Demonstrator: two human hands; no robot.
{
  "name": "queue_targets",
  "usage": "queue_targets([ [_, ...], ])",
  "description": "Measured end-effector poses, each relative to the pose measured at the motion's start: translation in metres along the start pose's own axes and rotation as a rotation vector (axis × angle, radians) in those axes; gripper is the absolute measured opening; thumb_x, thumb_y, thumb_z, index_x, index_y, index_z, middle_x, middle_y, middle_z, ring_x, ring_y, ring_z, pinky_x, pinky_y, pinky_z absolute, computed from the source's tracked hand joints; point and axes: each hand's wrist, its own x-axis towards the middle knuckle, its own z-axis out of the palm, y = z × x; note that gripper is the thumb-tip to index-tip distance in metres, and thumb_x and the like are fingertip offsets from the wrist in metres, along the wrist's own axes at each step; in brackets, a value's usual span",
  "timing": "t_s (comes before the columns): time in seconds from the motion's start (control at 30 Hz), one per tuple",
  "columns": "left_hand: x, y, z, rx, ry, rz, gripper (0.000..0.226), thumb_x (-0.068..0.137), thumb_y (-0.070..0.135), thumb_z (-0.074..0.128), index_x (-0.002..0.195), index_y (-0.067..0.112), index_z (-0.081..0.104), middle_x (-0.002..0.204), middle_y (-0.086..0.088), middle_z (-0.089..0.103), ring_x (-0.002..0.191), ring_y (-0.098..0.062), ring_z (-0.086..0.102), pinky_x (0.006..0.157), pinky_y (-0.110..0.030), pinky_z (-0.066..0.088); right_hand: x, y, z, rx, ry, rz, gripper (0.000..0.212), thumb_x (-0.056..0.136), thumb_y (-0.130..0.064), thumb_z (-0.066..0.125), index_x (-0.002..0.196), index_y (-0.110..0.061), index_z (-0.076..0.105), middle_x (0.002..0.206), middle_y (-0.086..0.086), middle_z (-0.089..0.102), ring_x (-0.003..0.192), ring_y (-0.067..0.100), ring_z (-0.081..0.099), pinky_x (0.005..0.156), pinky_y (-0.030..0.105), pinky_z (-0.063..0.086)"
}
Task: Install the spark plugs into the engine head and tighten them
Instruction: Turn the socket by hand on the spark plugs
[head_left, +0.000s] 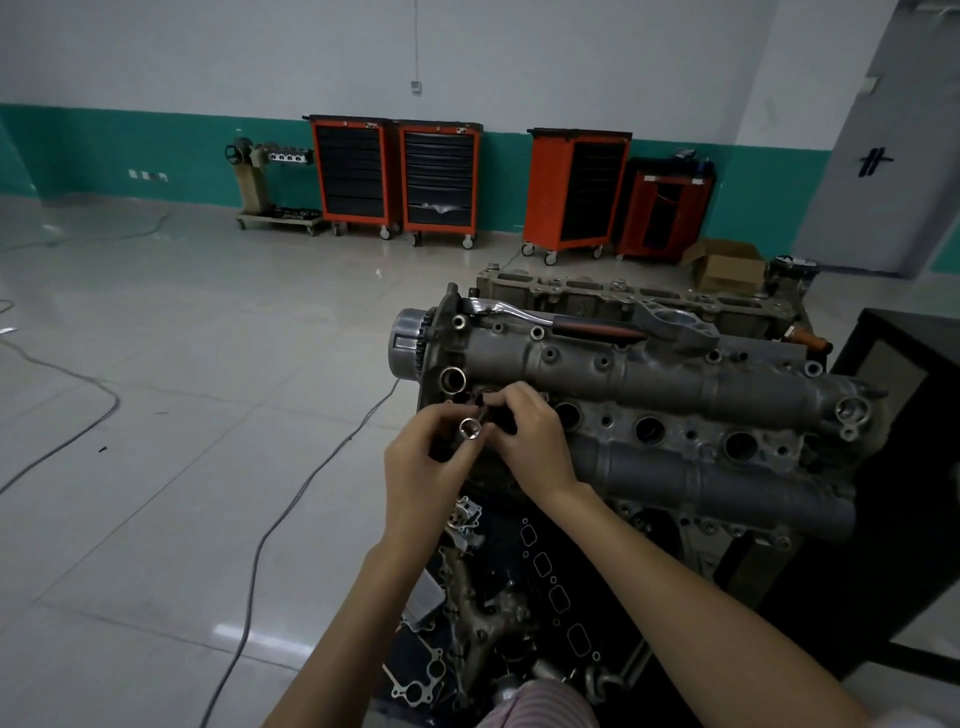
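The grey engine head (649, 374) lies across the middle right, with a row of round plug wells (650, 430) along its centre. Over the leftmost well, my left hand (423, 462) pinches a shiny socket (470, 429) whose open end faces me. My right hand (530, 441) grips the dark part just behind the socket, fingers curled round it. What that dark part is stays hidden under the fingers. A ratchet wrench (550, 318) with a red and black handle rests on the far top of the head.
A second engine casting (623, 293) sits behind the head. Gaskets and loose metal parts (519, 597) lie below my arms. A black stand (904, 467) is at the right. Cables (270, 535) cross the tiled floor. Orange tool carts (395, 176) line the far wall.
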Motion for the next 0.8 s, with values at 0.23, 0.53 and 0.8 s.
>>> queue_targets([
  [0.23,0.004,0.0,-0.002,0.082,-0.011,0.124,0.022,0.079,0.005,0.072,0.099,0.013,0.07,0.092,0.005,0.07,0.081,-0.005,0.065,0.069,-0.02,0.052,-0.004,-0.007,0.011,0.026,0.106,0.125,0.016,0.072,-0.007,0.064,0.085,-0.005,0.055,0.088,0.006,0.055,0.081,0.015,0.049,0.07,0.027,0.041],
  [0.53,0.007,-0.006,-0.007,-0.014,-0.207,0.132,0.041,0.086,-0.004,0.058,0.115,0.026,0.061,0.101,0.01,0.066,0.094,-0.005,0.062,0.085,-0.019,0.048,-0.018,-0.012,0.011,-0.013,0.069,0.016,0.035,0.082,0.009,0.056,0.116,0.004,0.058,0.114,0.018,0.062,0.108,0.028,0.059,0.094,0.039,0.046],
  [0.8,0.018,-0.002,-0.003,0.04,-0.155,0.218,0.024,0.08,0.008,0.07,0.103,0.012,0.066,0.099,0.01,0.065,0.092,-0.003,0.062,0.078,-0.01,0.045,-0.013,-0.012,0.021,-0.025,0.271,0.106,0.005,0.077,-0.003,0.061,0.08,0.001,0.06,0.08,0.011,0.058,0.074,0.022,0.055,0.065,0.034,0.046],
])
